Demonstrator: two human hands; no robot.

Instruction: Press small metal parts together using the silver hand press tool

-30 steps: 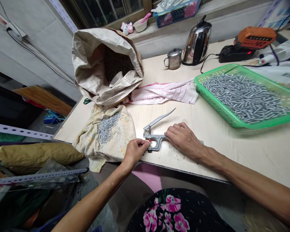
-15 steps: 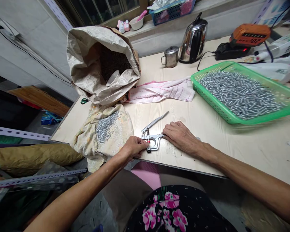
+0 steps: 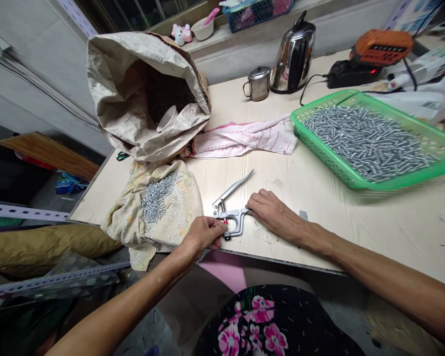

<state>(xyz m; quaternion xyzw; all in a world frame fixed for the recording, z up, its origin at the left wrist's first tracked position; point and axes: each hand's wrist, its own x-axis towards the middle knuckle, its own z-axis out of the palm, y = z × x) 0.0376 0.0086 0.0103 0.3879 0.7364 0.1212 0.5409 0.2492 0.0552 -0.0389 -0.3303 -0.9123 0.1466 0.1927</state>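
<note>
Flat on the table lie silver snap pliers (image 3: 238,217), their upper lever swung up and a spring showing at the joint. My right hand (image 3: 269,212) is closed round the end of the lower handle. At the jaw, my left hand (image 3: 206,231) pinches with thumb and fingertips close to the red part and the black tip. Whatever sits between those fingertips is too small to make out. To the left, a heap of small metal pins (image 3: 157,198) rests on a yellowish patterned cloth (image 3: 183,217).
A green basket (image 3: 332,158) full of metal pins stands at right. Behind are a large open sack (image 3: 111,94) with a white scoop, a pink-and-white towel (image 3: 244,141), a lidded metal mug (image 3: 259,84), a kettle (image 3: 294,54) and an orange battery (image 3: 380,47). The table edge runs close in front.
The view has shifted slightly. Both hands stay at the pliers, with the left fingertips still at the jaw and the lever still raised.
</note>
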